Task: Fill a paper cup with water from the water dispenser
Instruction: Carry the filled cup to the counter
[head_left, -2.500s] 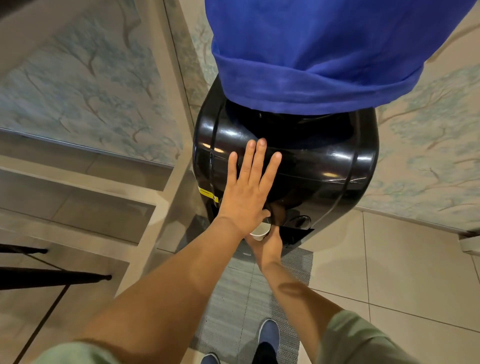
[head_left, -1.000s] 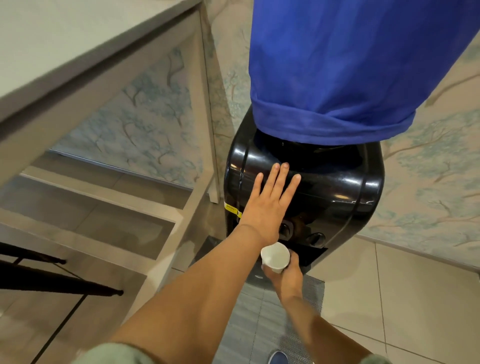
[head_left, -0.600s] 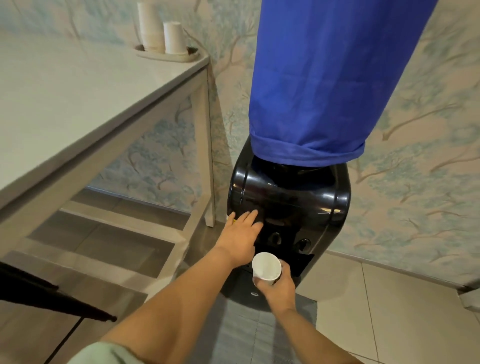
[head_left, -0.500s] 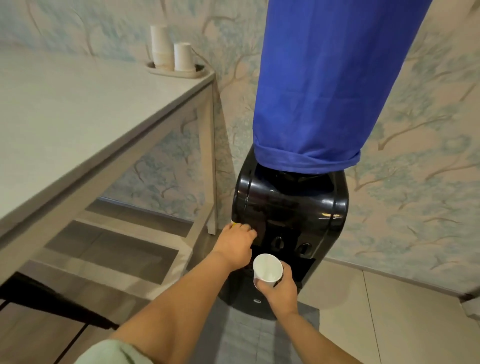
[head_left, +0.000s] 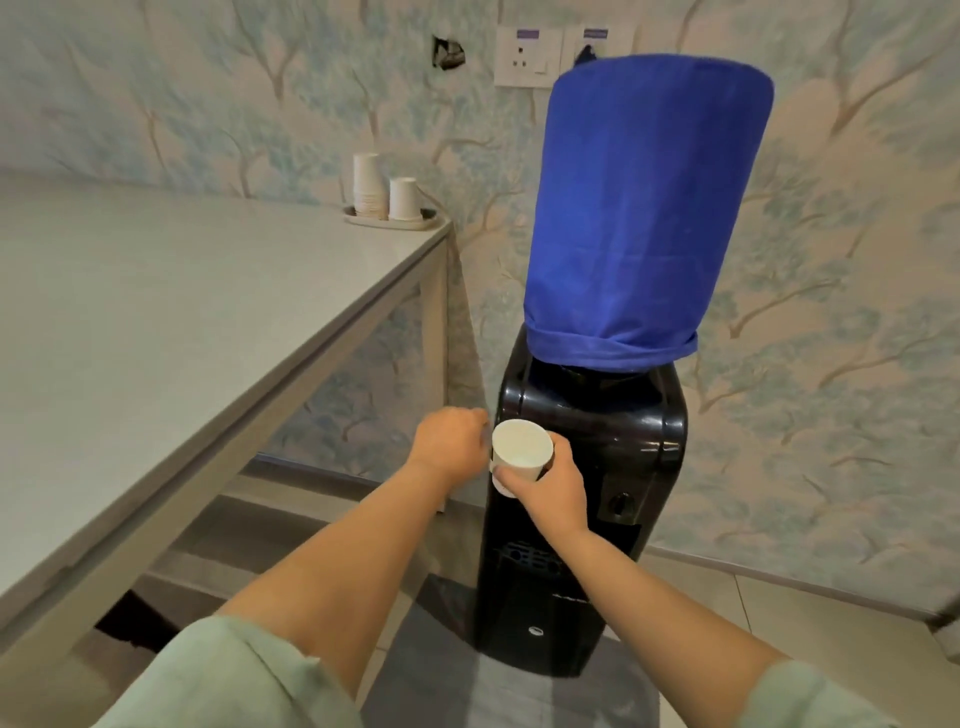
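Observation:
A black water dispenser (head_left: 613, 431) stands against the wall, its bottle under a blue cloth cover (head_left: 639, 208). My right hand (head_left: 550, 486) holds a white paper cup (head_left: 521, 451) upright in front of the dispenser's upper front, away from the tap (head_left: 621, 503). The cup's mouth faces me and some water shows inside. My left hand (head_left: 449, 441) is curled shut just left of the cup, beside the dispenser's left edge, holding nothing that I can see.
A grey table (head_left: 182, 322) fills the left, its corner close to the dispenser. On its far corner a tray (head_left: 395, 218) carries stacked paper cups (head_left: 368, 184). A wall socket (head_left: 527, 57) sits above. A grey mat (head_left: 498, 691) lies under the dispenser.
My view has risen and pulled back. My right hand has lifted the cup up from the tap area. My left hand has come off the dispenser's front and curled shut.

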